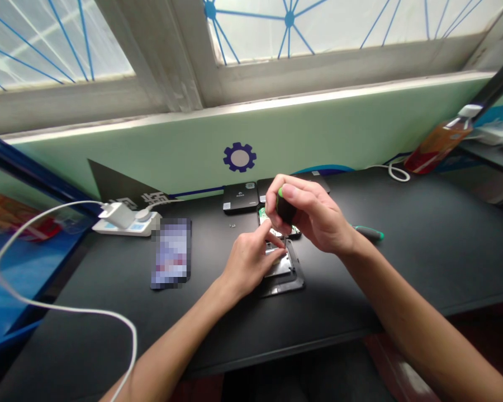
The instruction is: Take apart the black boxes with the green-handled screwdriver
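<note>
My right hand [314,215] is closed round a black screwdriver with a green cap [284,207], held upright with its tip down on an opened black device [285,273]. My left hand [251,259] rests on that device, its fingers pinched together beside the screwdriver's shaft; whether they hold anything is hidden. A green circuit board [263,214] shows just behind the hands. Tiny screws [232,225] lie loose on the black table [423,245] to the left of them.
A phone [171,252] lies left of the device. A white power strip with a plug [123,220] and a trailing white cable [46,304] sits at the far left. Two black boxes [240,197] stand near the wall. A second green-handled tool [369,233] lies right; an orange bottle [438,142] leans far right.
</note>
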Available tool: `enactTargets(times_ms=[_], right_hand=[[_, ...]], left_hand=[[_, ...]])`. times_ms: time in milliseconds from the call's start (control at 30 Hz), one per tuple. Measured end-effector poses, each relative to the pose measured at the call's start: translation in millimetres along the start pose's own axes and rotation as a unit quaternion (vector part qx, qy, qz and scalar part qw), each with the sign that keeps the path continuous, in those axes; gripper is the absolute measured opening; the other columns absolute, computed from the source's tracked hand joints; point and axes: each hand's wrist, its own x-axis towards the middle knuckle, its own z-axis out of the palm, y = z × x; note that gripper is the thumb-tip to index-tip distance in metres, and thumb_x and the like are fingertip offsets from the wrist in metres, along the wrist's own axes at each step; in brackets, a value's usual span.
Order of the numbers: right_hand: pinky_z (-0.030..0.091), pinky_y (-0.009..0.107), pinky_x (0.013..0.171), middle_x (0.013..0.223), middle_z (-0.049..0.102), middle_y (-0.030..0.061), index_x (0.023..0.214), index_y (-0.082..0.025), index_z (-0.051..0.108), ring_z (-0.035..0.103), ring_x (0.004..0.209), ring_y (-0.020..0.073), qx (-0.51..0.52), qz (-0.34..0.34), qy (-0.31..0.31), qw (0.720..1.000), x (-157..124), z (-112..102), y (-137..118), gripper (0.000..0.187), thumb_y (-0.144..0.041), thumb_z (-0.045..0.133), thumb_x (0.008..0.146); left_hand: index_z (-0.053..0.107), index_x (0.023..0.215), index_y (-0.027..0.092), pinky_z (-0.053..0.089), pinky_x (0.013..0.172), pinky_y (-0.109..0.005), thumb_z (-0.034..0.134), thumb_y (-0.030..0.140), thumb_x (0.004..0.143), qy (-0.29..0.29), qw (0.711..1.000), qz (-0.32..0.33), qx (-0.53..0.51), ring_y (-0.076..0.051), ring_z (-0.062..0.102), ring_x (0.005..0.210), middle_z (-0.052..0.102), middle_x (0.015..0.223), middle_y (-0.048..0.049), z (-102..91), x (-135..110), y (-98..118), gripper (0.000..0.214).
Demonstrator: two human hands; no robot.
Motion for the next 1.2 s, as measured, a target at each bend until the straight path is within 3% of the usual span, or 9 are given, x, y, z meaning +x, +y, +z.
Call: enactTargets(times_ms=[500, 900, 1200], right_hand=[[0.044, 0.025, 0.048, 0.076, 0.061, -0.0004, 0.097, -0.019, 0.072, 0.053, 0.058, 0.0133, 0.015, -0.01, -0.002, 1.0, 0, 3, 2, 0.037, -0.053, 0.068, 0.112], [0.043, 0.025, 0.05, 0.076, 0.061, -0.0006, 0.095, -0.019, 0.072, 0.053, 0.058, 0.0129, 0.017, -0.016, 0.01, 1.0, 0, 4, 1, 0.037, -0.052, 0.067, 0.113], [0.043, 0.025, 0.052, 0.075, 0.062, -0.0002, 0.095, -0.019, 0.073, 0.053, 0.059, 0.0131, 0.022, -0.017, 0.022, 0.999, 0, 1, 3, 0.038, -0.052, 0.068, 0.112]], left_hand=[[0.073, 0.105, 0.024, 0.053, 0.078, -0.029, 0.085, 0.021, 0.098, -0.004, 0.999, 0.007, 0.045, -0.019, 0.076, 0.079, 0.078, 0.086, 0.0032, 8.9, -6, -5, 0.014], [0.07, 0.115, 0.025, 0.054, 0.078, -0.029, 0.087, 0.017, 0.094, 0.004, 0.999, 0.012, 0.031, -0.02, 0.077, 0.08, 0.078, 0.086, 0.0044, 4.2, -4, -4, 0.028], [0.071, 0.113, 0.025, 0.052, 0.075, -0.028, 0.087, 0.02, 0.094, -0.007, 1.0, -0.004, 0.019, -0.017, 0.072, 0.073, 0.077, 0.087, 0.0043, -1.4, -4, 3, 0.025]])
